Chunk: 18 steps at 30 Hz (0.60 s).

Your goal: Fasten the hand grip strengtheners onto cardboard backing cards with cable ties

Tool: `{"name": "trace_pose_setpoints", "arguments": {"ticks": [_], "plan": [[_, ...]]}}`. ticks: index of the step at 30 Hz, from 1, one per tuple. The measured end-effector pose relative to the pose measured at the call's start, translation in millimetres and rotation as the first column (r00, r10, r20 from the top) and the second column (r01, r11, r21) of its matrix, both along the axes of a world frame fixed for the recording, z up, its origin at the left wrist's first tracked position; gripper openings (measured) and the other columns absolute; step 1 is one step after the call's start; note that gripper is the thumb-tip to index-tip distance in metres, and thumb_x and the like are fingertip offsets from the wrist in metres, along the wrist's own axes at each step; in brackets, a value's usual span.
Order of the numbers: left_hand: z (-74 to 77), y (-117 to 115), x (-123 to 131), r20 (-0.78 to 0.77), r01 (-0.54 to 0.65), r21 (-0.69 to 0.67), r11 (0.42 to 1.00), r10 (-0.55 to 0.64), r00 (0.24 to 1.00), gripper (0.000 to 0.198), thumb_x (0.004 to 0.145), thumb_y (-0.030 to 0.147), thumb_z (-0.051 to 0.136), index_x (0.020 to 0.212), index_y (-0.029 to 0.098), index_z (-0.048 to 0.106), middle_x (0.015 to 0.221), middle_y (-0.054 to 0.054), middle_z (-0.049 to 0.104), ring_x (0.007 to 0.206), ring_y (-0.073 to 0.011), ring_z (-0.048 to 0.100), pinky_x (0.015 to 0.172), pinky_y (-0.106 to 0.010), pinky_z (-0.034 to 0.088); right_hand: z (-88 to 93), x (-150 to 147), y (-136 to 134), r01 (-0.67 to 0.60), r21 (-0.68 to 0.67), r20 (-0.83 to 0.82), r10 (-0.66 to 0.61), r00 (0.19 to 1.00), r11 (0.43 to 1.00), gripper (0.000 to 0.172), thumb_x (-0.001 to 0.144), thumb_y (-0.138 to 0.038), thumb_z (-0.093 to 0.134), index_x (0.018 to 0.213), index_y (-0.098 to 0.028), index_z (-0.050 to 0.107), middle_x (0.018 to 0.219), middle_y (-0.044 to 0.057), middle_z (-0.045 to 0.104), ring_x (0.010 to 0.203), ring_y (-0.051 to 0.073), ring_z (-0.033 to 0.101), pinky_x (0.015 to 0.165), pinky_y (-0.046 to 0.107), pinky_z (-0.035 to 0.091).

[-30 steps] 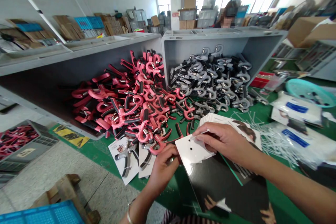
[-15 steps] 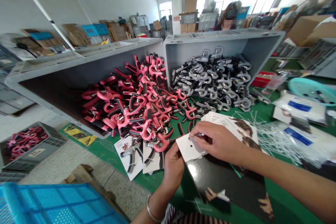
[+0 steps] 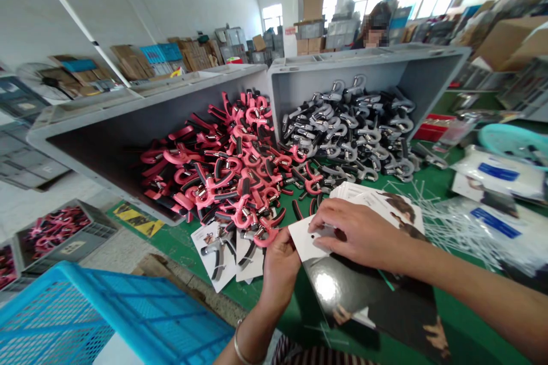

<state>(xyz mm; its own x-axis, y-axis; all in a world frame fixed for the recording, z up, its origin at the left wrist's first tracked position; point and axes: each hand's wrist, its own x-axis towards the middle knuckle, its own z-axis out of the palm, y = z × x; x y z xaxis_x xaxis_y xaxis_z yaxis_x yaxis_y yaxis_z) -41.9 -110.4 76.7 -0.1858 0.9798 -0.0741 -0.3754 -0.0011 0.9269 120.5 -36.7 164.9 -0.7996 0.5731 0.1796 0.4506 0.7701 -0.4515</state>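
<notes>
My left hand (image 3: 280,265) pinches the left edge of a printed backing card (image 3: 359,291), white at the top with a small punched hole, glossy black below. Over the white part is my right hand (image 3: 355,231), its thumb and index finger curled close to the hole; anything between those fingertips is too small to make out. Beneath the right wrist lies a fanned stack of printed cards (image 3: 400,208). Left of my left hand, a grey-and-black hand grip strengthener (image 3: 219,254) is fixed on a card, with another such card beside it.
A grey crate (image 3: 98,100) on its side spills red-and-black hand grips (image 3: 240,171). Its neighbouring crate (image 3: 363,57) holds grey-and-black grips (image 3: 342,122). White cable ties (image 3: 454,228) and plastic bags (image 3: 496,177) lie right. A blue basket (image 3: 124,313) stands front left; a person (image 3: 374,28) is beyond.
My right thumb and index finger have spread slightly apart at the card's hole. My left hand keeps its hold on the edge. The view has shifted a little, showing more of the blue basket.
</notes>
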Motion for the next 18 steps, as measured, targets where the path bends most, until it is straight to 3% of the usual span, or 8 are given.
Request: {"name": "trace_pose_setpoints", "arguments": {"ticks": [3,6,9,11,15,16,18], "plan": [[2.3,-2,-1,0.145,0.005,0.008,1.0,-0.006,0.989,0.041,0.071,0.026,0.08,0.105,0.018,0.059,0.105,-0.006,0.071,0.096,-0.0216,0.068,0.082,-0.03,0.053,-3.2,-1,1,0.028,-0.004,-0.01,-0.028,1.0,1.0,0.009,0.092,-0.028,0.06,0.094,-0.023,0.067,0.093,0.003,0.062,0.087,0.018,0.059,0.078,0.029,0.043],[5.9,-5,-9,0.197,0.02,-0.003,1.0,-0.019,0.98,0.031,0.085,0.035,0.066,0.109,0.017,0.058,0.105,-0.009,0.07,0.086,-0.0179,0.069,0.073,-0.026,0.053,-7.3,-1,1,0.068,-0.03,-0.065,-0.07,0.995,0.997,0.011,0.094,-0.028,0.059,0.093,-0.024,0.068,0.091,0.002,0.062,0.086,0.017,0.058,0.078,0.027,0.043],[13.5,1,-23,0.086,-0.033,-0.03,0.999,0.035,0.996,0.033,0.09,0.044,0.06,0.108,0.017,0.06,0.098,-0.007,0.071,0.068,-0.0127,0.066,0.057,-0.021,0.049,-6.1,-1,1,0.055,-0.125,-0.172,-0.076,0.982,0.991,0.01,0.094,-0.028,0.06,0.094,-0.023,0.068,0.092,0.001,0.063,0.09,0.016,0.058,0.081,0.027,0.043],[21.5,12,-32,-0.039,0.03,-0.075,0.997,-0.033,0.999,0.038,0.085,0.045,0.066,0.111,0.018,0.062,0.091,-0.004,0.07,0.057,-0.0085,0.059,0.047,-0.018,0.042,-1.4,-1,1,0.035,-0.207,-0.274,-0.092,0.957,0.978,0.009,0.094,-0.027,0.06,0.093,-0.021,0.066,0.093,0.001,0.064,0.091,0.015,0.059,0.083,0.027,0.044],[39.9,33,-37,-0.085,0.375,-0.212,0.903,-0.399,0.913,0.05,0.074,0.04,0.078,0.113,0.013,0.064,0.064,0.002,0.062,0.044,-0.0057,0.047,0.038,-0.015,0.032,9.8,20,1,0.092,-0.267,-0.503,-0.22,0.836,0.959,0.012,0.095,-0.031,0.057,0.093,-0.022,0.066,0.105,0.003,0.066,0.095,0.015,0.061,0.087,0.03,0.047],[43.4,34,-35,-0.075,0.381,-0.219,0.898,-0.404,0.912,0.051,0.073,0.04,0.078,0.114,0.012,0.064,0.061,0.002,0.06,0.042,-0.0063,0.046,0.037,-0.015,0.033,10.9,34,3,0.159,-0.252,-0.553,-0.277,0.786,0.955,0.013,0.096,-0.032,0.056,0.097,-0.024,0.066,0.11,0.003,0.065,0.098,0.016,0.061,0.089,0.032,0.047],[47.6,29,-29,-0.085,0.276,-0.206,0.939,-0.298,0.951,0.053,0.075,0.042,0.076,0.118,0.014,0.061,0.059,0.003,0.06,0.042,-0.0083,0.048,0.038,-0.018,0.038,9.9,71,10,0.36,-0.236,-0.616,-0.425,0.663,0.903,0.018,0.097,-0.033,0.053,0.108,-0.026,0.065,0.116,0.005,0.064,0.099,0.017,0.061,0.089,0.035,0.049]]}}
